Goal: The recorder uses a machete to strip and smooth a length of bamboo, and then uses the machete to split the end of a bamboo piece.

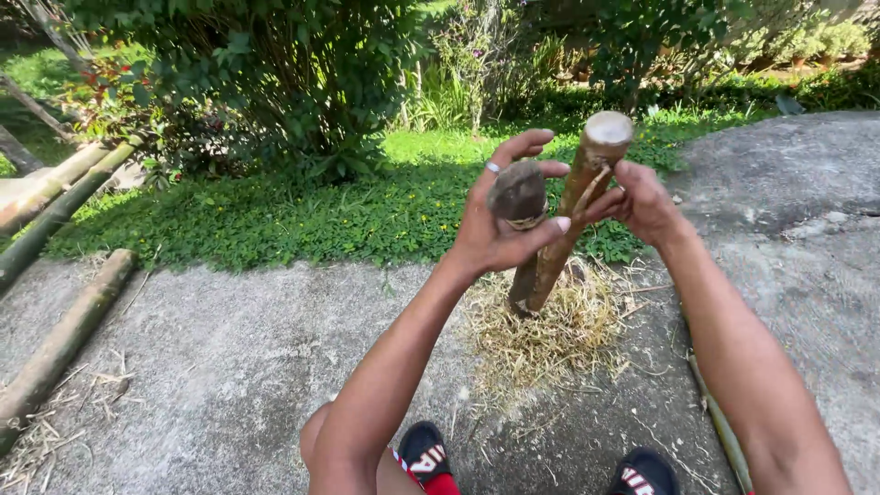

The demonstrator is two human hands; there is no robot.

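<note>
From my remote seat I saw the left hand (500,225) raised at about chest height, its fingers curled around a short, dark, rounded wooden piece (519,192) that looked like a knife or tool handle, with a pale band at its lower end; the thumb pressed across the front and a ring showed on one finger. Just to the right of it, the right hand (642,202) had its fingertips pinched on the upper part of a brown wooden pole (566,220), close under the pole's pale cut top. The pole stood tilted between the two hands, its top leaning toward the right hand and its foot set below and between them in a heap of dry straw-like shavings (545,335) on the concrete ground (229,357). The dark piece in the left hand sat just beside the pole, and I could not tell whether the two touched. Below the hands, near my own edge of the view, two dark sandals (426,454) showed on the concrete. Far to the left of the left hand lay several long bamboo poles (64,330), and beyond both hands stretched green ground cover (302,215) and shrubs (266,73).
</note>
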